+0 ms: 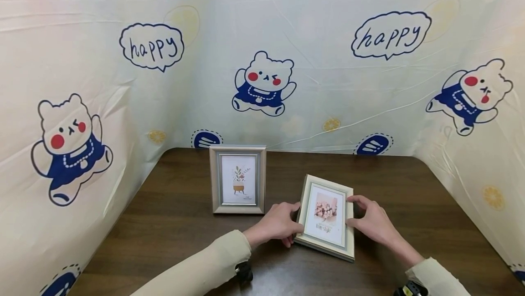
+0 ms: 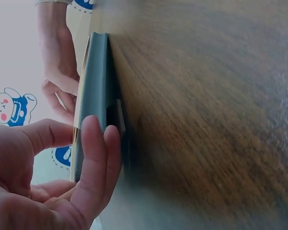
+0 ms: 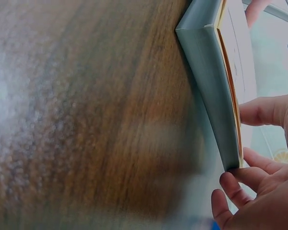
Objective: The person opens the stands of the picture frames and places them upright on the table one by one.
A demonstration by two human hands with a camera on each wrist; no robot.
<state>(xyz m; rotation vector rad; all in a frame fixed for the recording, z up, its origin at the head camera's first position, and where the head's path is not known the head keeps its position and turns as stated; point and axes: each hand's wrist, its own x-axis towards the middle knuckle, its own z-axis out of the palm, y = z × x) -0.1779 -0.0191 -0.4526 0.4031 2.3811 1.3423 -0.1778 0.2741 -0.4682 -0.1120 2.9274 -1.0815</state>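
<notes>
A cream picture frame [image 1: 325, 216] with a pink flower print leans back, turned a little, on the dark wooden table. By its left edge, my left hand [image 1: 279, 223] grips it; in the left wrist view the thumb lies on the front and the fingers [image 2: 93, 148] curl behind the edge. On the opposite side my right hand [image 1: 371, 221] pinches the right edge, thumb at the front, as the right wrist view shows with the frame's side [image 3: 209, 86] between us. Left of both hands stands another picture frame [image 1: 238, 180], upright, with a potted plant print.
The dark brown table [image 1: 172, 241] has a glossy top. A pale curtain [image 1: 320, 59] printed with bears and "happy" bubbles hangs behind it and along both sides.
</notes>
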